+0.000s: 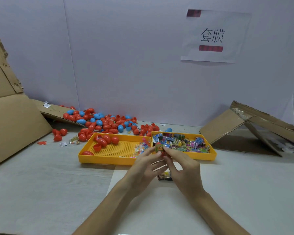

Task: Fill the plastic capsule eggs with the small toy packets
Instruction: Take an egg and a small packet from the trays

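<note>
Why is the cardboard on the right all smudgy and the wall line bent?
Head view, right edge: the cardboard smears, likely since the wide lens blurs and stretches its borders; head view, left: the wall seam leans likewise; head view, middle: the left hand, right hand and egg they pinch look fairly sharp, in soft, even light with faint shadows.

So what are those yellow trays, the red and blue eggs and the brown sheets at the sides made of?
The yellow trays look like moulded plastic: even colour, a slight sheen, and a regular grid of holes in the left one's floor. The eggs seem to be hard glossy plastic, judging by their bright highlights. The brown sheets are probably cardboard: matt, creased, with torn ragged edges.
</note>
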Action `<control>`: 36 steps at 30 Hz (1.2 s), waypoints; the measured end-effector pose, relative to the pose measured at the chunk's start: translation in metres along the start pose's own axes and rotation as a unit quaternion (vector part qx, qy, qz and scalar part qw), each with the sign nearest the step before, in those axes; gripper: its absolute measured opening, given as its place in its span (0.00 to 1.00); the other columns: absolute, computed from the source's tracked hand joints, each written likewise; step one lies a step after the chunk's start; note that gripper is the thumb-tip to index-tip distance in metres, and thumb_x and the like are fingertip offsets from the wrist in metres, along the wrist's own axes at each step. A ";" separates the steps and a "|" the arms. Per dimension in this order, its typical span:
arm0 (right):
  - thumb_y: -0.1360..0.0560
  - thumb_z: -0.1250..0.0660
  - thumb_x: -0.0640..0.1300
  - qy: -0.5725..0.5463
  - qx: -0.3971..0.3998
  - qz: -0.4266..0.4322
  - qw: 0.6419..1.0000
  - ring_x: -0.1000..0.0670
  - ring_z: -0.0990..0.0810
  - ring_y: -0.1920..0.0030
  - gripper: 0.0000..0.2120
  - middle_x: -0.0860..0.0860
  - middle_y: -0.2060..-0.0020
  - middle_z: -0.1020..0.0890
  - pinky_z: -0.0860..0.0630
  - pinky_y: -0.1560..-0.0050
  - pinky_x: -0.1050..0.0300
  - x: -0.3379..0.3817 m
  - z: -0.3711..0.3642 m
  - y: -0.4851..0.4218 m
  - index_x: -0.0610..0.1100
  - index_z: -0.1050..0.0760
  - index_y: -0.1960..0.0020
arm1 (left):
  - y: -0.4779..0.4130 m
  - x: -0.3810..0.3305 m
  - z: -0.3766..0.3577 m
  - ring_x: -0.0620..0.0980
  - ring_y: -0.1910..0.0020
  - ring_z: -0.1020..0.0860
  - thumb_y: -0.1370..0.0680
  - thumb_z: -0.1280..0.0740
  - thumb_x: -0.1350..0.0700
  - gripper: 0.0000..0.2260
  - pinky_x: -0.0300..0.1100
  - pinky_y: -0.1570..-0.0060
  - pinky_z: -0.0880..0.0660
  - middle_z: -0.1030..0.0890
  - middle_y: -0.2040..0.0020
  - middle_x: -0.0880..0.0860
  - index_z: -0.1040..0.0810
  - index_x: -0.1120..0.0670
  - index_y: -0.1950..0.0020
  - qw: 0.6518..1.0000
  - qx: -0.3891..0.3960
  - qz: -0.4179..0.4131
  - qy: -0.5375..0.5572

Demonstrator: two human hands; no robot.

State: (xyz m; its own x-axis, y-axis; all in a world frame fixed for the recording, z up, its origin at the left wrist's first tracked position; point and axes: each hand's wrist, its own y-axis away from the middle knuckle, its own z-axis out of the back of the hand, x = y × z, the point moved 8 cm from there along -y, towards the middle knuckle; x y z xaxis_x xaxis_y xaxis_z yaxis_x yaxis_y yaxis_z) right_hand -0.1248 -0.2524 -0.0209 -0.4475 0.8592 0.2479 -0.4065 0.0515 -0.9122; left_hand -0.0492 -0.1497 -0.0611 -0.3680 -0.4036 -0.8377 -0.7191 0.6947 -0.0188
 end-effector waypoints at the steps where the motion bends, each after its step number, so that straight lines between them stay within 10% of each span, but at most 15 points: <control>1: 0.25 0.28 0.37 0.001 -0.002 0.004 1.000 0.53 0.16 0.46 0.12 0.50 0.47 0.14 0.20 0.44 0.58 0.000 0.000 0.000 0.40 0.16 0.42 | 0.000 -0.002 0.000 0.57 0.37 0.19 0.23 0.27 0.56 0.21 0.47 0.41 0.20 0.18 0.37 0.60 0.24 0.56 0.31 1.000 0.000 -0.008 0.011; 16: 0.23 0.29 0.43 -0.108 0.043 -0.121 0.986 0.61 0.17 0.51 0.17 0.63 0.46 0.19 0.22 0.53 0.70 -0.018 -0.004 -0.003 0.51 0.23 0.35 | -0.002 -0.013 0.016 0.54 0.48 0.15 0.26 0.25 0.64 0.17 0.43 0.48 0.19 0.13 0.51 0.55 0.24 0.54 0.40 0.977 -0.102 -0.100 -0.158; 36: 0.27 0.24 0.36 -0.066 0.033 -0.019 0.997 0.57 0.19 0.51 0.15 0.53 0.51 0.18 0.20 0.53 0.64 -0.003 -0.003 -0.004 0.46 0.22 0.43 | 0.002 -0.021 0.025 0.55 0.52 0.14 0.32 0.24 0.49 0.15 0.41 0.56 0.19 0.14 0.55 0.59 0.21 0.59 0.54 0.968 -0.150 -0.137 -0.145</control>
State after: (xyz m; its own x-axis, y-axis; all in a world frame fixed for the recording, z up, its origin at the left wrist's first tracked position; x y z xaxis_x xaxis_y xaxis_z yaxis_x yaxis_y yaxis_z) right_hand -0.1193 -0.2540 -0.0185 -0.5297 0.7831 0.3258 -0.4744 0.0449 -0.8791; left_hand -0.0281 -0.1249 -0.0577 0.0104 -0.3347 -0.9423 -0.9213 0.3630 -0.1391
